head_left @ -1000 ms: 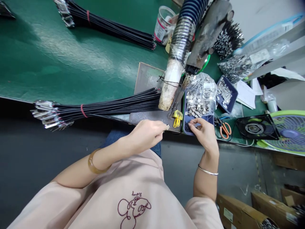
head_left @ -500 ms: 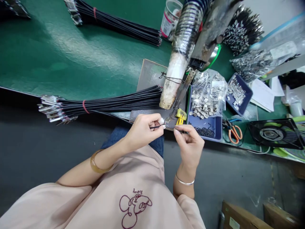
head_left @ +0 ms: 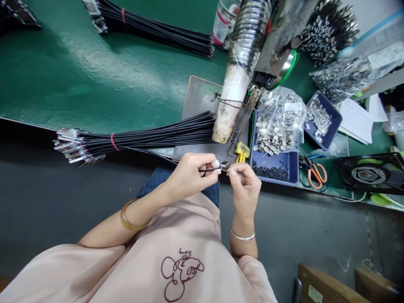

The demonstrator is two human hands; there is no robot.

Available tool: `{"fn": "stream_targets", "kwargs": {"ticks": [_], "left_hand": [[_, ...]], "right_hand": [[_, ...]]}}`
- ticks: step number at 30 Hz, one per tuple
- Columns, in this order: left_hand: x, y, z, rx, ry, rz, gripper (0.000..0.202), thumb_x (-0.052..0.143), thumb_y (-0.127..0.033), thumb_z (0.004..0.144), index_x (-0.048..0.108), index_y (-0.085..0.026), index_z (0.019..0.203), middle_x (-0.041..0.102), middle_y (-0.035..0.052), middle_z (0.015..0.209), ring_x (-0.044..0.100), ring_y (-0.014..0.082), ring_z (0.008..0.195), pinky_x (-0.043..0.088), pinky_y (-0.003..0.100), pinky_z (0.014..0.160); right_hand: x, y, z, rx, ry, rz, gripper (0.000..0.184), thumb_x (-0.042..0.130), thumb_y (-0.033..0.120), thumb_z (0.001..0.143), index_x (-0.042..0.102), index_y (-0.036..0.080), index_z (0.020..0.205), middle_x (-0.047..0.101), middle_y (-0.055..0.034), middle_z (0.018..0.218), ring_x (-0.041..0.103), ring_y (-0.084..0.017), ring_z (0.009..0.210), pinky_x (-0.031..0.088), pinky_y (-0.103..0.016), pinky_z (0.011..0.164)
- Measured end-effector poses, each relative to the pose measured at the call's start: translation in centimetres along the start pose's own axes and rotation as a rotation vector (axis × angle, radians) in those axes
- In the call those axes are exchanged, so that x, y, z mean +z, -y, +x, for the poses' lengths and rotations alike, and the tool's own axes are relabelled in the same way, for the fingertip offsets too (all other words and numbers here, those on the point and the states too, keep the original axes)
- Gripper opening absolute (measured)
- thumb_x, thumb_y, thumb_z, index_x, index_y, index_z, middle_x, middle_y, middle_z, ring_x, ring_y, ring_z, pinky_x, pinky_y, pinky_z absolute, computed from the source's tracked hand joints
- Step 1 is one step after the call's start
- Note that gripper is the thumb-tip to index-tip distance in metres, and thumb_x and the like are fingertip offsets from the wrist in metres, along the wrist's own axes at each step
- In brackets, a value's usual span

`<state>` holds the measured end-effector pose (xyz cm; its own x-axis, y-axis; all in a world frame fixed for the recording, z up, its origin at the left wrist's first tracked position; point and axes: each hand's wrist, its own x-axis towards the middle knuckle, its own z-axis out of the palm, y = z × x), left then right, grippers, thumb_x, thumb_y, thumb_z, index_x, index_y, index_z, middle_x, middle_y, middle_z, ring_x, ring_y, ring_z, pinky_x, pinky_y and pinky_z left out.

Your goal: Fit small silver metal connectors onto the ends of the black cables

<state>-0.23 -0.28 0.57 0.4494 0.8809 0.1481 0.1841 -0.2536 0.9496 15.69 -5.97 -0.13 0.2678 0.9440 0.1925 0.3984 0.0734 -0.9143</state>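
My left hand (head_left: 192,174) pinches a thin black cable (head_left: 206,170) between thumb and forefinger, white covers on the fingertips. Just past those fingertips, at the cable's end, shows a small metal piece (head_left: 224,164). My right hand (head_left: 246,181) is closed in a pinch right beside that piece; what its fingers hold is too small to make out. Behind my left hand lies a cable bundle (head_left: 164,134) bound with a red band, metal connectors at its left end. A yellow-handled tool (head_left: 242,152) is just beyond my right hand.
A white-tipped duct (head_left: 232,97) and a metal arm (head_left: 252,105) hang over a grey board (head_left: 198,90). On the right stand a blue tray (head_left: 292,168) of metal and black parts, a smaller tray (head_left: 334,128), orange-handled pliers (head_left: 316,174) and a fan (head_left: 366,174). Another cable bundle (head_left: 164,31) lies behind.
My right hand has moved left, closer to my left hand. The metal piece now shows between the fingertips of both hands. The view has shifted slightly.
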Motion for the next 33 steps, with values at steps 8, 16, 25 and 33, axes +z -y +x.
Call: {"fn": "stream_targets", "kwargs": {"ticks": [8,16,25,33], "left_hand": [[0.1,-0.1,-0.2,-0.056,-0.045,-0.09,0.013,0.061,-0.01,0.077,0.055,-0.015,0.066,0.042,-0.0071,0.057,0.032,0.0043,0.052,0.025,0.016,0.046],[0.1,-0.1,-0.2,-0.041,-0.042,-0.088,0.014,0.061,-0.009,0.076,0.053,-0.015,0.066,0.039,-0.0079,0.056,0.031,0.0043,0.052,0.026,0.016,0.046],[-0.2,0.1,-0.3,0.041,0.0,0.005,0.016,0.06,-0.009,0.078,0.053,-0.015,0.064,0.041,-0.0064,0.057,0.034,0.0055,0.053,0.028,0.018,0.048],[-1.8,0.0,-0.1,0.107,0.144,-0.046,0.015,0.06,-0.017,0.089,0.066,-0.014,0.076,0.054,-0.0032,0.062,0.04,0.0071,0.055,0.035,0.021,0.053]], "right_hand": [[0.1,0.2,-0.3,0.01,-0.007,-0.048,0.02,0.058,0.034,0.095,0.068,0.021,0.084,0.068,-0.0024,0.084,0.063,-0.015,0.079,0.05,-0.028,0.071],[0.2,0.4,-0.5,-0.002,0.024,-0.068,0.02,0.058,0.033,0.096,0.067,0.021,0.083,0.066,-0.0011,0.081,0.06,-0.013,0.073,0.045,-0.026,0.064],[0.5,0.5,-0.6,-0.099,-0.026,-0.236,0.028,0.061,0.033,0.094,0.061,0.019,0.071,0.053,0.0033,0.066,0.042,-0.009,0.057,0.037,-0.025,0.057],[-0.6,0.6,-0.1,0.062,0.045,-0.083,0.019,0.063,0.038,0.092,0.071,0.021,0.093,0.07,-0.0015,0.081,0.06,-0.012,0.063,0.045,-0.024,0.054]]}}
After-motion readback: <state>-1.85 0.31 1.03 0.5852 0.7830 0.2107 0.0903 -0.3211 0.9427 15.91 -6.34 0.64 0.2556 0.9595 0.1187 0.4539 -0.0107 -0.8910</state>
